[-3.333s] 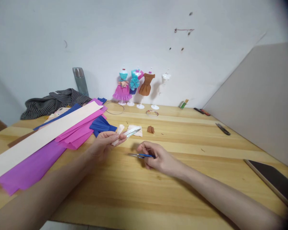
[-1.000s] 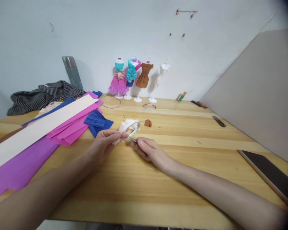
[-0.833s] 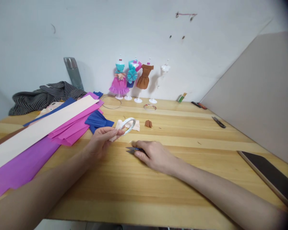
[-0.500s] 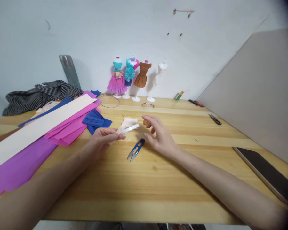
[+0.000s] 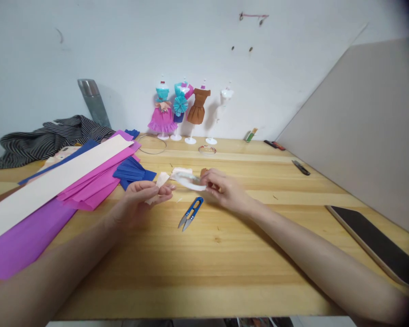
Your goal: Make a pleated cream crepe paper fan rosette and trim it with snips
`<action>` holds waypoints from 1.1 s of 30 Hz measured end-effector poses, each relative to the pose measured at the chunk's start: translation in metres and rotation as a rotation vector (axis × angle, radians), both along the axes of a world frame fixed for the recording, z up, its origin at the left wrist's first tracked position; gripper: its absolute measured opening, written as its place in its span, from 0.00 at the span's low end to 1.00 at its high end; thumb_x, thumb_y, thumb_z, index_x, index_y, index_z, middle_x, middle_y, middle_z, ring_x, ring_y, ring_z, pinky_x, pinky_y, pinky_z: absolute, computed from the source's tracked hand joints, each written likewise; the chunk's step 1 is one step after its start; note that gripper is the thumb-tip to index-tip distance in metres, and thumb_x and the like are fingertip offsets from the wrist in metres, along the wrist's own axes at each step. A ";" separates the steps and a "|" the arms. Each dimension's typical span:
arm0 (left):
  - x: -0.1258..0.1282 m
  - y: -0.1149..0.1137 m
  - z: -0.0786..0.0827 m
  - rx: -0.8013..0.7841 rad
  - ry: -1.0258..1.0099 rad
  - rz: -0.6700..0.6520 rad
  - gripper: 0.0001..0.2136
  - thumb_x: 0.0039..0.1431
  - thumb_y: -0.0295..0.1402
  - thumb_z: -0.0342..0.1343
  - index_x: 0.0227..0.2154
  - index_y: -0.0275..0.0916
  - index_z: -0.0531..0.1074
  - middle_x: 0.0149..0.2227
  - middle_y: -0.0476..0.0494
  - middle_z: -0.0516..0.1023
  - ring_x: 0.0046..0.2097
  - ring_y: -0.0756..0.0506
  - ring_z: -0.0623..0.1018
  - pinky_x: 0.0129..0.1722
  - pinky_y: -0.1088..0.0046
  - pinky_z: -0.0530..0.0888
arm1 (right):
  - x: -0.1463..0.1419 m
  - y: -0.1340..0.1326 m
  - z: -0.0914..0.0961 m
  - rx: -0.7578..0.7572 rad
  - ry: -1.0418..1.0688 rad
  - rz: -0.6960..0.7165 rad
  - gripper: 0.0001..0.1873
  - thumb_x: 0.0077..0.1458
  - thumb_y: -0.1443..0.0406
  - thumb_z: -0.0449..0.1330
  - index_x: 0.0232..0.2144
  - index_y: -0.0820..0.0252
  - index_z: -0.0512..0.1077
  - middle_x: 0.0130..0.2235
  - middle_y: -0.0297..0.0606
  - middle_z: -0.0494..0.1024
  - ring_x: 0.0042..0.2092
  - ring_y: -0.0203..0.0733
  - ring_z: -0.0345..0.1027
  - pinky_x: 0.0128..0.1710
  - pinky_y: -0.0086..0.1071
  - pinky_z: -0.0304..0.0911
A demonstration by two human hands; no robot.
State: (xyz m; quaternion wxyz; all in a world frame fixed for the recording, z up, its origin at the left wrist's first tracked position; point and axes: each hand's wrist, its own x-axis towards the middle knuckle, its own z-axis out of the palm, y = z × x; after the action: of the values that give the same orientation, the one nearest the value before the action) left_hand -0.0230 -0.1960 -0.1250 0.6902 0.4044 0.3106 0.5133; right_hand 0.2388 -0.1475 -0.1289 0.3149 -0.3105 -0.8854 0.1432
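We pinch a small pale-peach paper piece (image 5: 162, 179) in our left hand (image 5: 138, 197) and a slim white ring (image 5: 192, 185) in our right hand (image 5: 227, 191), fingertips closed on each.

Both arms are bare. The left forearm (image 5: 75, 259) enters from eight o'clock and slants toward two; the right forearm (image 5: 300, 245) enters from four and slants toward ten. The left hand (image 5: 139, 196) has its thumb and curled fingers drawn together in a pinch, tips toward three o'clock. The right hand (image 5: 227, 190), apart from it, pinches too, knuckles bent, fingertips toward nine.
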 end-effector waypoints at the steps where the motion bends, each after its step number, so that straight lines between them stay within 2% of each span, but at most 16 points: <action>1: -0.001 0.001 0.001 -0.002 -0.017 0.029 0.04 0.44 0.31 0.65 0.23 0.35 0.80 0.31 0.40 0.82 0.50 0.37 0.76 0.55 0.60 0.69 | 0.004 0.003 0.001 0.027 0.030 -0.046 0.05 0.55 0.72 0.53 0.31 0.59 0.66 0.36 0.41 0.71 0.34 0.38 0.63 0.32 0.32 0.60; 4: -0.003 0.002 0.002 -0.018 -0.041 0.090 0.03 0.44 0.30 0.65 0.22 0.36 0.80 0.30 0.42 0.81 0.47 0.40 0.77 0.55 0.62 0.70 | 0.017 0.015 0.000 0.114 0.084 -0.247 0.04 0.53 0.71 0.54 0.28 0.59 0.64 0.33 0.39 0.69 0.31 0.38 0.61 0.30 0.31 0.58; 6: -0.003 0.003 0.003 -0.031 -0.033 0.101 0.03 0.44 0.30 0.65 0.22 0.36 0.79 0.30 0.43 0.81 0.46 0.42 0.78 0.54 0.64 0.70 | 0.028 0.025 -0.005 0.143 0.041 -0.426 0.02 0.51 0.70 0.54 0.29 0.60 0.65 0.33 0.39 0.69 0.30 0.38 0.61 0.31 0.31 0.57; 10: -0.001 0.005 0.001 -0.043 -0.023 0.091 0.04 0.44 0.30 0.65 0.22 0.35 0.79 0.30 0.42 0.81 0.43 0.43 0.78 0.54 0.64 0.71 | 0.046 0.040 -0.018 0.090 -0.269 -0.739 0.08 0.51 0.69 0.53 0.34 0.61 0.70 0.38 0.43 0.73 0.31 0.40 0.65 0.28 0.32 0.53; 13: 0.000 0.005 -0.001 -0.045 -0.014 0.086 0.04 0.43 0.31 0.66 0.22 0.35 0.79 0.30 0.43 0.81 0.42 0.44 0.78 0.53 0.64 0.71 | 0.053 0.045 -0.025 0.046 -0.464 -0.849 0.11 0.51 0.69 0.53 0.36 0.62 0.72 0.40 0.46 0.74 0.32 0.43 0.67 0.27 0.32 0.50; 21: 0.000 0.003 -0.001 -0.035 -0.002 0.064 0.05 0.44 0.32 0.66 0.22 0.36 0.79 0.29 0.44 0.80 0.39 0.46 0.78 0.51 0.67 0.72 | 0.052 0.045 -0.024 0.028 -0.417 -0.839 0.14 0.49 0.67 0.56 0.40 0.60 0.72 0.42 0.45 0.76 0.35 0.45 0.69 0.29 0.32 0.54; 23: 0.000 0.002 -0.001 -0.032 -0.010 0.057 0.05 0.44 0.32 0.65 0.22 0.36 0.79 0.29 0.44 0.80 0.39 0.46 0.78 0.51 0.67 0.71 | 0.053 0.047 -0.023 -0.032 -0.308 -0.837 0.11 0.47 0.67 0.58 0.37 0.61 0.72 0.40 0.45 0.76 0.35 0.44 0.68 0.29 0.31 0.55; 26: 0.000 0.002 -0.001 -0.035 -0.015 0.056 0.05 0.45 0.32 0.65 0.22 0.35 0.79 0.30 0.43 0.80 0.40 0.46 0.78 0.51 0.67 0.71 | 0.058 0.053 -0.022 -0.185 -0.169 -0.779 0.06 0.44 0.66 0.60 0.28 0.62 0.73 0.31 0.41 0.77 0.31 0.42 0.67 0.29 0.31 0.55; 28: 0.000 0.002 -0.002 -0.036 -0.013 0.059 0.05 0.45 0.32 0.65 0.22 0.35 0.79 0.29 0.43 0.80 0.39 0.46 0.78 0.51 0.67 0.71 | 0.062 0.056 -0.021 -0.256 -0.145 -0.731 0.05 0.45 0.65 0.60 0.25 0.62 0.74 0.26 0.38 0.76 0.28 0.39 0.66 0.27 0.30 0.55; 30: 0.000 0.002 -0.002 -0.037 -0.008 0.061 0.05 0.45 0.32 0.65 0.22 0.35 0.79 0.29 0.43 0.80 0.39 0.46 0.78 0.51 0.67 0.71 | 0.065 0.056 -0.020 -0.290 -0.119 -0.698 0.08 0.47 0.63 0.59 0.24 0.63 0.75 0.24 0.38 0.76 0.26 0.38 0.65 0.26 0.30 0.56; 33: 0.001 0.002 -0.002 -0.031 0.000 0.043 0.06 0.45 0.32 0.65 0.23 0.34 0.79 0.30 0.43 0.80 0.39 0.46 0.77 0.50 0.68 0.71 | 0.056 0.047 -0.015 -0.274 -0.054 -0.670 0.12 0.50 0.62 0.56 0.28 0.64 0.76 0.27 0.41 0.77 0.28 0.39 0.66 0.28 0.31 0.57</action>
State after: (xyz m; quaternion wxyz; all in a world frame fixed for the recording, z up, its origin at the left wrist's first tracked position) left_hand -0.0215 -0.1940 -0.1273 0.6853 0.3870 0.3270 0.5232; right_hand 0.2945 -0.1001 -0.1441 0.2761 -0.6264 -0.7152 0.1410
